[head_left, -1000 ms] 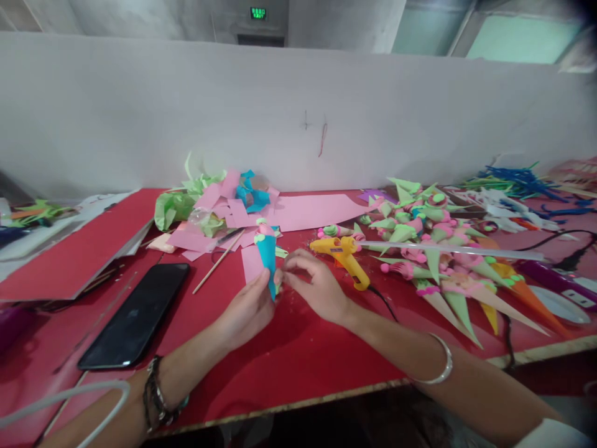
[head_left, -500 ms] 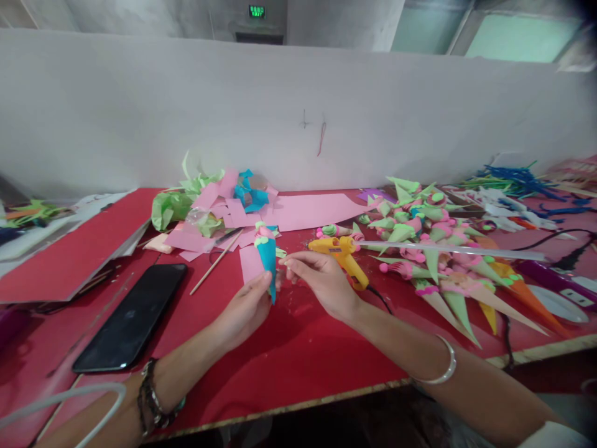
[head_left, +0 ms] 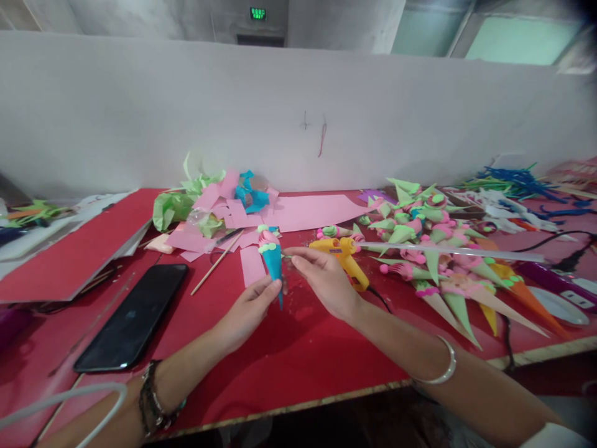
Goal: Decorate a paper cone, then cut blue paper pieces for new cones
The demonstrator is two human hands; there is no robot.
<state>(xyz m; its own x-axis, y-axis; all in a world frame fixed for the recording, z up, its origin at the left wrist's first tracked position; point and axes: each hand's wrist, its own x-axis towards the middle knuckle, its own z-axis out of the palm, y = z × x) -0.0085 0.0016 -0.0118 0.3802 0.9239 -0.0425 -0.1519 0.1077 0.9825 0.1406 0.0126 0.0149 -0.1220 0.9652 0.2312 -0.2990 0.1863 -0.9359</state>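
Observation:
A blue paper cone (head_left: 272, 264), shaped like an ice cream with a pink and light-green top, stands nearly upright with its tip down. My left hand (head_left: 249, 311) is shut on its lower half. Close beside the cone's right side, the fingertips of my right hand (head_left: 324, 280) are pinched together. A tiny pale-green bit seems to show at that pinch, too small to name. Just beyond my right hand lies a yellow glue gun (head_left: 342, 255) with a long clear glue stick (head_left: 448, 249) in its back end.
Many paper cones (head_left: 433, 249) are heaped on the right, near a purple power strip (head_left: 559, 283). Pink paper (head_left: 310, 211) and crumpled scraps (head_left: 205, 199) lie at the back. A wooden stick (head_left: 217, 261) and a black phone (head_left: 133, 317) lie left on the red table (head_left: 298, 367).
The cone in my left hand has moved slightly right and turned, so its pink and green top shows more fully. My right hand stays pinched in nearly the same place.

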